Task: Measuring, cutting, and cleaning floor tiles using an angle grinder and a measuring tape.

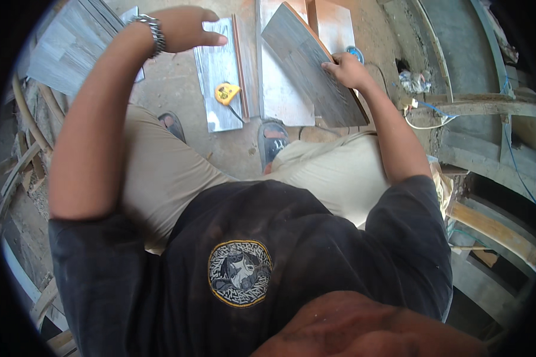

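My right hand (349, 71) grips the edge of a grey wood-grain laminate flooring plank (309, 65), thumb on its face and the other fingers behind it. The plank is tilted over a pale board (286, 110). My left hand (187, 28), a metal-link watch (151, 33) on its wrist, is held in the air with thumb and fingers apart and nothing in it. Below and right of it, a yellow tape measure (225, 93) lies on a glossy light plank (221, 119) on the floor. Brown-edged strips (242, 71) lie along that plank's right side.
Several grey planks (77, 44) are stacked at the far left. A round blue object (355, 53), partly hidden, sits beyond my right hand, with a dark cable nearby. My sandalled foot (272, 143) is close to the boards. Wooden beams and blue wire (441, 113) lie at right.
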The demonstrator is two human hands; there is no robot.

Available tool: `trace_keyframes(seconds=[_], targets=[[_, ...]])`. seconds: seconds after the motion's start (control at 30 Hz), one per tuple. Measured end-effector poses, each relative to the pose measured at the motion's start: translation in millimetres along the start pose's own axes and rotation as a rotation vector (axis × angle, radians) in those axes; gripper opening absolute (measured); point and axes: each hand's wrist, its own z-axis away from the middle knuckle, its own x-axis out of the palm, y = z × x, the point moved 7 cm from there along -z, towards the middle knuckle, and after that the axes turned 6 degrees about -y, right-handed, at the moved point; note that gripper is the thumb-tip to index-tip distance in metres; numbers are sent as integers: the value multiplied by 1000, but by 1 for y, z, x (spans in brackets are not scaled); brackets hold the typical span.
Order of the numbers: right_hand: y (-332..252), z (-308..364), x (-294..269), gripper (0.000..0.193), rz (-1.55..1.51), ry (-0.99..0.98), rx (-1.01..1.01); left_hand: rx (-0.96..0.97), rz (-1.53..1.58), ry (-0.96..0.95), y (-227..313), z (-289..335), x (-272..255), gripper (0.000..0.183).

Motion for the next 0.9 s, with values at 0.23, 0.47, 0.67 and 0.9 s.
trace_keyframes(seconds=[0.23, 0.47, 0.67, 0.9], targets=[[-69, 43, -82, 43, -302, 220, -113, -253, 555, -204, -10, -59, 33, 112], [-103, 40, -111, 37, -1017, 208, -339, 128, 1542, 238, 40, -57, -12, 87], [-146, 20, -92, 29, -1488, 53, -536, 59, 1607, 271, 41, -36, -29, 75], [-160, 3, -69, 32, -1671, -8, -423, -125, 1505, 121, 1, -36, -22, 63]])
